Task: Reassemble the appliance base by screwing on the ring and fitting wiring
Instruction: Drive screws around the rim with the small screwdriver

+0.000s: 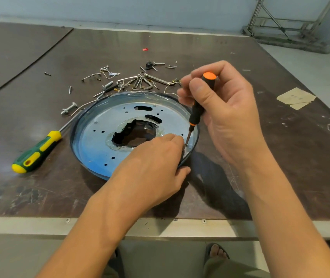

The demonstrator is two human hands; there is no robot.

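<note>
Tip of screwdriver [197, 109] half hidden behind left fingers [172, 140], disc [100, 141] rim partly covered

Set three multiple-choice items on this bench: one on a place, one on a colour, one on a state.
1. Where does the green-and-yellow screwdriver lie?
A. on the table, left of the round metal plate
B. inside the plate
C. in a hand

2. What colour is the end cap of the black-handled screwdriver?
A. blue
B. white
C. orange

3. What is the right hand doing?
A. lying flat on the table
B. gripping the black-handled screwdriver upright, tip down on the plate
C. holding a bolt

Answers: 1 A, it lies on the dark tabletop beside the plate's left rim. 2 C, the cap shows orange between the fingers. 3 B, fingers curl round the handle, tip near the plate's right rim.
</note>
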